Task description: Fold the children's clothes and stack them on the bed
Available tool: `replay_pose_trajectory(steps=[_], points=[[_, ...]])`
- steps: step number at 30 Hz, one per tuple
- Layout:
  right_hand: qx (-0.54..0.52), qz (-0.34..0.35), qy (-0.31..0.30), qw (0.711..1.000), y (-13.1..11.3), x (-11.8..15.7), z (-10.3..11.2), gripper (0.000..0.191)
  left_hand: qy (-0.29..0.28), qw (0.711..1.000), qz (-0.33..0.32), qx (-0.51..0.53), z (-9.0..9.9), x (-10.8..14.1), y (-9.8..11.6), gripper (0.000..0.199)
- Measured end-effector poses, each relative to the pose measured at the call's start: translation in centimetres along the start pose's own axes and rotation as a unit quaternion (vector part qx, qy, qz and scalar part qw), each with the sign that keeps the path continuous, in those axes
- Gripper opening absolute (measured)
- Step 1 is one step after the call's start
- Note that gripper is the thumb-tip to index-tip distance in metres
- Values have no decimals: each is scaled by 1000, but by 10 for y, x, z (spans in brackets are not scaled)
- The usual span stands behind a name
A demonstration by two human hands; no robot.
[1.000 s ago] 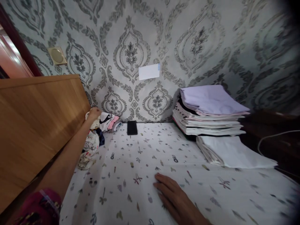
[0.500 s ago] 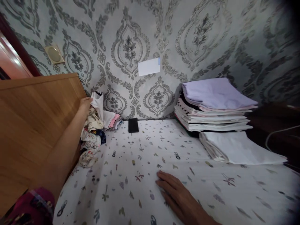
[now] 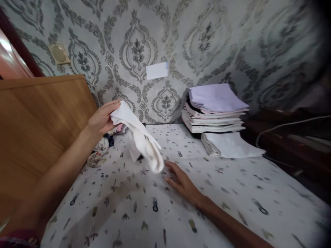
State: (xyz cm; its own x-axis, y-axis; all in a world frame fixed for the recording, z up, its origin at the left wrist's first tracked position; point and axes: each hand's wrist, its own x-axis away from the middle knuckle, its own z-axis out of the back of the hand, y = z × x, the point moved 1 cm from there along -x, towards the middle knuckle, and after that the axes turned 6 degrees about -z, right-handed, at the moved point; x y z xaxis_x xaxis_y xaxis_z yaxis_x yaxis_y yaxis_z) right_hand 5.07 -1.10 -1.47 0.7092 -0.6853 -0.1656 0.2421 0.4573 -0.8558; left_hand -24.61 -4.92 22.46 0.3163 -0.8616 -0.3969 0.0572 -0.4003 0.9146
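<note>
A white piece of clothing (image 3: 139, 132) dangles above the bed, pinched at its upper end by my left hand (image 3: 104, 116). It is bunched and blurred, so its exact kind does not show. My right hand (image 3: 178, 179) is beside the garment's lower end, fingers apart and holding nothing. Behind my left hand, a heap of crumpled patterned clothes (image 3: 99, 151) lies against the wooden panel, partly hidden by my hand and the white garment. To the right, a tall stack of folded clothes (image 3: 214, 120) has a lilac piece (image 3: 217, 98) on top.
A folded white cloth (image 3: 232, 144) lies in front of the stack. The wooden panel (image 3: 46, 120) borders the bed on the left, and patterned wallpaper rises behind. A white cable (image 3: 289, 124) crosses dark furniture at right. The bed sheet (image 3: 144, 213) carries small prints.
My left hand has drawn the white garment out of the left heap toward the middle. My right hand has lifted from the sheet and come near it. The view has shifted right.
</note>
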Motion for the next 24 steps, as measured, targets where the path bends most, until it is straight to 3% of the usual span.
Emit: replay_pose_trajectory(steps=[6, 11, 13, 15, 17, 19, 21, 24], points=[[-161, 6, 20, 987, -12, 1, -10, 82, -38, 999, 4, 10, -56, 63, 21, 7], [-211, 42, 11, 977, -13, -1, -8, 44, -54, 998, -34, 20, -72, 92, 45, 15], [-197, 55, 71, 976, -16, 2, 10, 40, -35, 998, -41, 19, -64, 98, 48, 15], [-151, 78, 171, 970, -25, 9, 35, 35, -13, 999, -33, 9, -49, 101, 45, 14], [-79, 113, 257, 956, -39, 24, 61, 29, 10, 1000, 3, -14, -26, 103, 32, 15], [5, 153, 303, 941, -56, 45, 77, 23, 41, 996, 53, -51, 0, 105, 7, 16], [89, 176, 292, 936, -69, 68, 79, 22, 69, 986, 110, -106, 25, 112, -25, 17], [178, 154, 192, 953, -77, 109, 59, 24, 102, 951, 184, -227, 50, 137, -69, 20]])
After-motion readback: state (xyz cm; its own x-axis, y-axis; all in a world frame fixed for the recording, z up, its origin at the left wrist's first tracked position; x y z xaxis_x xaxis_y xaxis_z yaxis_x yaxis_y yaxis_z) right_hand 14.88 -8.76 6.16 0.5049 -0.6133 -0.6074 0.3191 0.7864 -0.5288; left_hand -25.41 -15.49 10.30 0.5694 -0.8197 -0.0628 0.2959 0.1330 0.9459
